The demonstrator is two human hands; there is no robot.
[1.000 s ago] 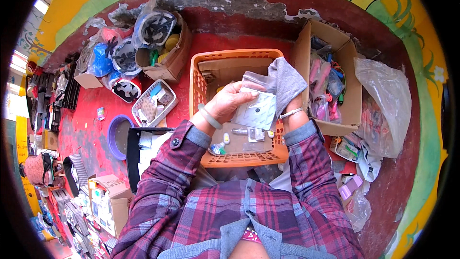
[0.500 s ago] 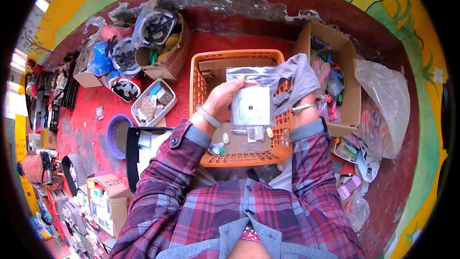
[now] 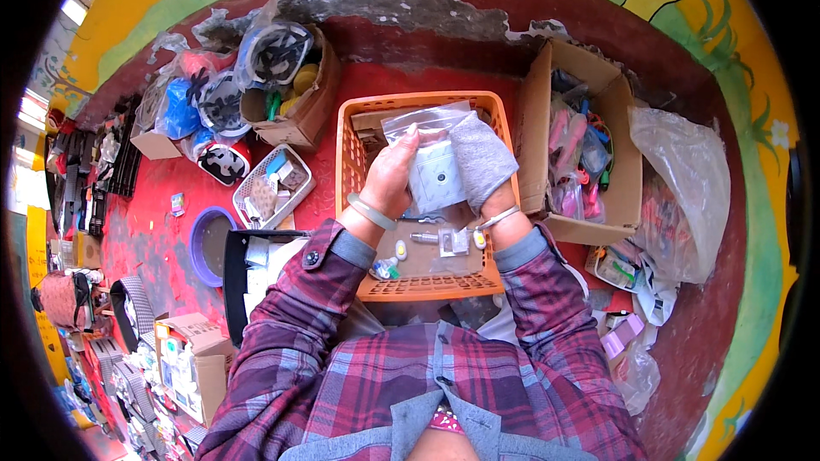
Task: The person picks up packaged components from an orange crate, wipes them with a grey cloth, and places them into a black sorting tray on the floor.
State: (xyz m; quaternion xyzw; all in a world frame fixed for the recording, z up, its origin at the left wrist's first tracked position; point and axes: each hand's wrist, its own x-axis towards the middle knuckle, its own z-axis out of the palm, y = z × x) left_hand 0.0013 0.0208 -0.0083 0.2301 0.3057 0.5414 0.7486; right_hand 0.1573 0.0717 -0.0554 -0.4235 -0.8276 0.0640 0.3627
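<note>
My left hand (image 3: 389, 177) grips the left side of a clear zip bag (image 3: 437, 176) holding a flat white square thing with a dark dot at its middle. A grey cloth (image 3: 483, 156) is bunched in my right hand (image 3: 500, 201) and lies against the bag's right side, covering most of those fingers. Both hands are above an orange plastic basket (image 3: 431, 288) with cardboard lying inside. In the basket are a small white oval thing (image 3: 401, 249), another white oval thing (image 3: 479, 240), a silvery cylinder (image 3: 424, 237) and a small clear packet (image 3: 453, 242).
To the right stands an open cardboard box (image 3: 617, 226) of bagged colourful things, beside a large clear plastic sheet (image 3: 683, 179). At left are a white basket (image 3: 275, 183), a purple basin (image 3: 209, 243) and a black box (image 3: 235, 277). A full carton (image 3: 303, 124) sits against the wall.
My right hand has moved left with the grey cloth, from beside the bag onto its right side. The bag has tilted slightly in my left hand.
</note>
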